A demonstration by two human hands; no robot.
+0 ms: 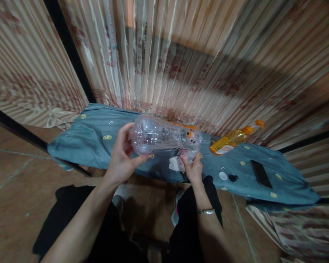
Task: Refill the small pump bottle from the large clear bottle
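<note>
A large clear plastic bottle [164,134] lies sideways in the air above the cloth-covered surface, with dark lettering and an orange cartoon print near its right end. My left hand [123,153] curls its fingers and thumb around the rounded left end. At the lower right of the bottle, my right hand [192,167] pinches a crumpled clear part by its right end; whether this is wrapping or part of the bottle I cannot tell. A torn white paper piece [177,163] shows just left of my right thumb.
A blue-grey patterned cloth [95,146] covers the narrow surface. To the right are an orange spray bottle [229,141], a white disc [223,176], a small black object [233,178] and a dark phone [261,173]. Striped curtains [181,65] hang behind black poles [71,51].
</note>
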